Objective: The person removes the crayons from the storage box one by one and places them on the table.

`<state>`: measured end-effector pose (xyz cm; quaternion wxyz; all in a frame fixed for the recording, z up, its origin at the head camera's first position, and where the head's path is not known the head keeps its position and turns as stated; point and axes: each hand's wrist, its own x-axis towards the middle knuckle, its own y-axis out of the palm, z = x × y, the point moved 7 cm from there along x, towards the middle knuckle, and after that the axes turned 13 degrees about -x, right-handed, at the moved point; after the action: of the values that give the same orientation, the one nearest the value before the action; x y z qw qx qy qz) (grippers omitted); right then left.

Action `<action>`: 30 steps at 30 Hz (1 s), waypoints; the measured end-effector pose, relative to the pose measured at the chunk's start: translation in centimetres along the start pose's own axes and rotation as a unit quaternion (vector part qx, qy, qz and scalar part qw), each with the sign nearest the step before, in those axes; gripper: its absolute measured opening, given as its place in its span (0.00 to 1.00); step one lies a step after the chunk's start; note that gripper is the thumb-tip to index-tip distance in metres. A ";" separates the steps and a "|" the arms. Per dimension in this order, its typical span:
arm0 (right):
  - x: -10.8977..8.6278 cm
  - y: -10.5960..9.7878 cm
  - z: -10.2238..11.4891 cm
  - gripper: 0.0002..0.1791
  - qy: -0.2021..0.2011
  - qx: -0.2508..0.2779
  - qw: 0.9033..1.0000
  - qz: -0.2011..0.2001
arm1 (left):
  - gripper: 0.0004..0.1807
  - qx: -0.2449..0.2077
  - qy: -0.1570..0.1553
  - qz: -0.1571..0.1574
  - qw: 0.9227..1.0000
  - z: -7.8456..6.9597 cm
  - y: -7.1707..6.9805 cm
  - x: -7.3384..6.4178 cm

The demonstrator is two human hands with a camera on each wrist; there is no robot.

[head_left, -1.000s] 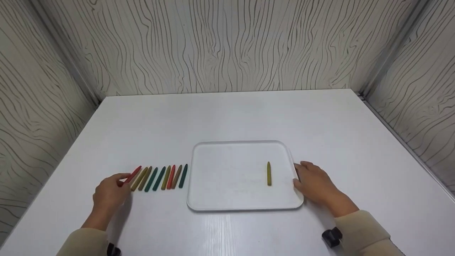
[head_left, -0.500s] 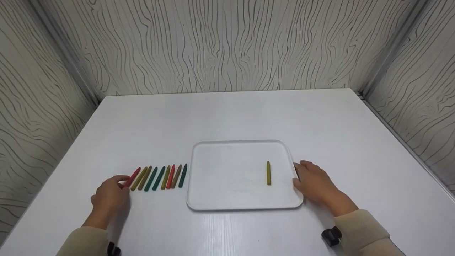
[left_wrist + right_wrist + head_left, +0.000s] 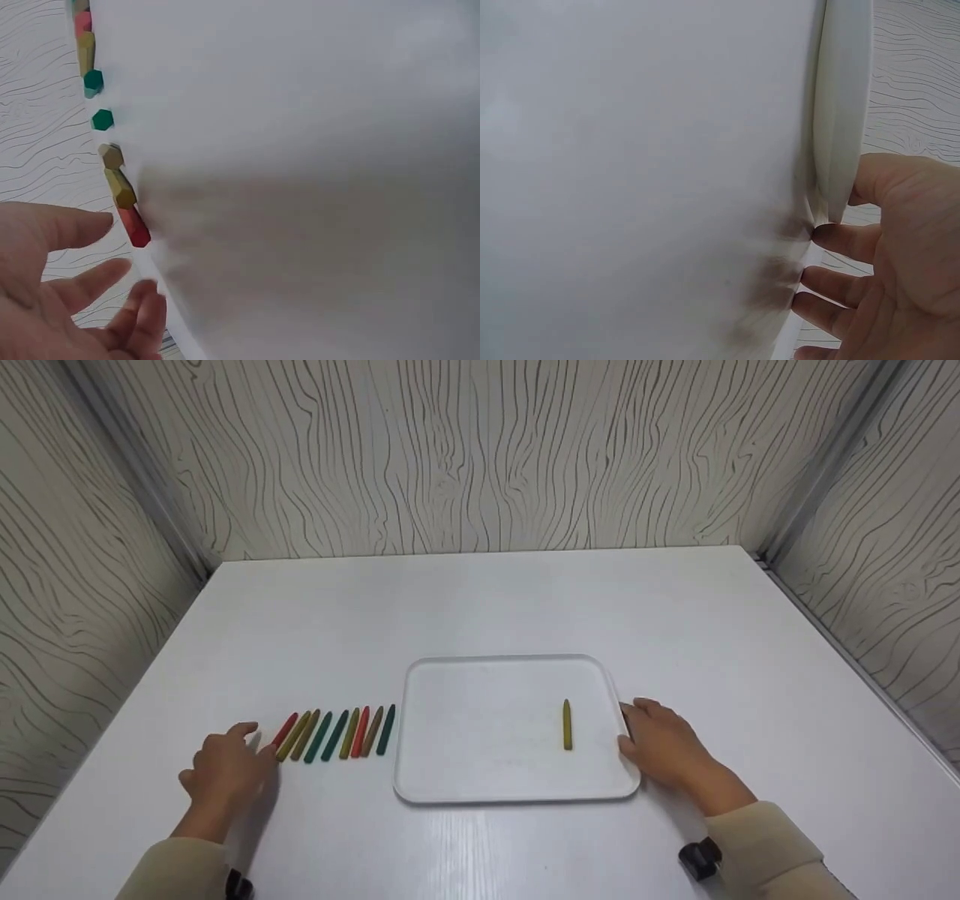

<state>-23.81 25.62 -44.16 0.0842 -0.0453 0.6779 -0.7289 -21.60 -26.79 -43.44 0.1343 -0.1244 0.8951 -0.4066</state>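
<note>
A row of several crayons lies on the table left of the white tray (image 3: 480, 795): red, olive, brown and green ones, side by side and slanted. At the row's left end is a red crayon (image 3: 285, 729). My left hand (image 3: 229, 765) is beside it with the fingers spread and nothing held; in the left wrist view a gap shows between thumb and fingers, near the red crayon's end (image 3: 135, 229). My right hand (image 3: 667, 746) holds the tray's right edge, its thumb on the rim (image 3: 844, 112) and index finger at the underside. One olive crayon (image 3: 568, 725) lies in the tray.
The white table (image 3: 480, 604) stretches behind and in front of the tray. Wood-grain panels (image 3: 465, 457) stand around the back and both sides. Each wrist carries a small black device, such as the right one (image 3: 700, 860).
My left fingers have come off the leftmost red crayon and spread, and that crayon now lies flat against the row. The right hand and tray have stayed put.
</note>
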 end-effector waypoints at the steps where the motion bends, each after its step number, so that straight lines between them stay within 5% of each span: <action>1: 0.0 0.0 0.0 0.29 -0.001 0.000 1.000 0.000 | 0.32 0.005 -0.001 -0.004 1.000 -0.1 -0.1 0.0; 15: -0.1 -0.2 0.1 0.29 -0.007 0.001 1.000 -0.004 | 0.70 0.014 0.010 -0.005 1.000 -2.6 0.4 -0.4; 23: -0.1 -0.2 0.1 0.29 -0.005 0.005 1.000 -0.001 | 0.75 0.007 0.036 -0.034 0.999 -5.0 1.1 -0.7; 30: -0.2 -0.2 0.1 0.29 -0.001 0.010 1.000 0.001 | 0.70 0.006 0.070 -0.041 0.997 -7.7 2.8 -0.9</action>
<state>-23.59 25.53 -43.96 0.0865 -0.0444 0.6702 -0.7358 -23.71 -19.36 -40.56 0.0552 -0.1314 0.8938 -0.4252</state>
